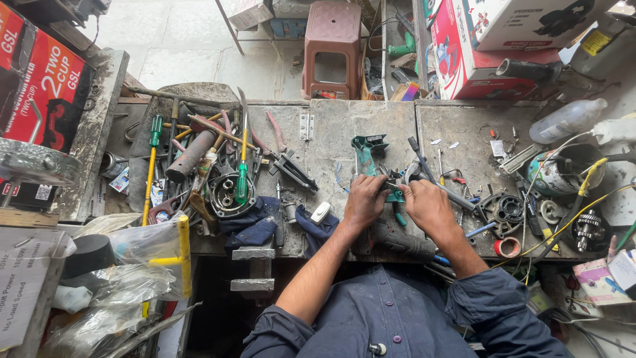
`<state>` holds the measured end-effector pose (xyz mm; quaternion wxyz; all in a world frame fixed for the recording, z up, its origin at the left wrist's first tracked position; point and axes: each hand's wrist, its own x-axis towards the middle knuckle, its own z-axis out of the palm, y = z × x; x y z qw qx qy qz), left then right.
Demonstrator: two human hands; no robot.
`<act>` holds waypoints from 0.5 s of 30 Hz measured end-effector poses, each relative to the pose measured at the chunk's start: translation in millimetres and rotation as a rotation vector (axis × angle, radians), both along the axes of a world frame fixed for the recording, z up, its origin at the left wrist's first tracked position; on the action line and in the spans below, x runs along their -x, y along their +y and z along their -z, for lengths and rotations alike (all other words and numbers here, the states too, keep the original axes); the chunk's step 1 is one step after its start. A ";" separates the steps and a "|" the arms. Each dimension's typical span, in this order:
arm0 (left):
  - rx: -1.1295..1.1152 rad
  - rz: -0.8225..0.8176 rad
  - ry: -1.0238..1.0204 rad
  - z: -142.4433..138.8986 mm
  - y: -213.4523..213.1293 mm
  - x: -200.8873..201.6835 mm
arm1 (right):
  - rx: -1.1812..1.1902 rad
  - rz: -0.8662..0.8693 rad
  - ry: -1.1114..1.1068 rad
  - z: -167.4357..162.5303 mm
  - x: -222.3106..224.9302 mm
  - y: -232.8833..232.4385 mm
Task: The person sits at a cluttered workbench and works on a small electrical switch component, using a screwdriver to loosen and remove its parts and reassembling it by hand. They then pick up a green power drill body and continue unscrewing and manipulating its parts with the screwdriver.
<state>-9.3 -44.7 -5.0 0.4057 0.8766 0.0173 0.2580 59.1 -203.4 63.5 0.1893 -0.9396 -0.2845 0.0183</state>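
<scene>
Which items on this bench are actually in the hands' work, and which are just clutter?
In hand:
- left hand and right hand, both on the teal tool part
- black tool body just below them

Lying about:
- green-handled screwdriver
- round metal housing
- tape roll
- plastic bottle
- brown stool

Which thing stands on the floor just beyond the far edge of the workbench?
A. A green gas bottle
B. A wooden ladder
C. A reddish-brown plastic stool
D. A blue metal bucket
C: a reddish-brown plastic stool stands on the pale floor behind the workbench, straight ahead of the left hand and right hand.
</scene>
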 end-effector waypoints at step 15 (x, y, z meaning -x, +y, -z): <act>0.025 -0.005 0.007 -6.7 -0.4 1.6 | 0.014 0.018 0.059 1.0 -4.3 -2.1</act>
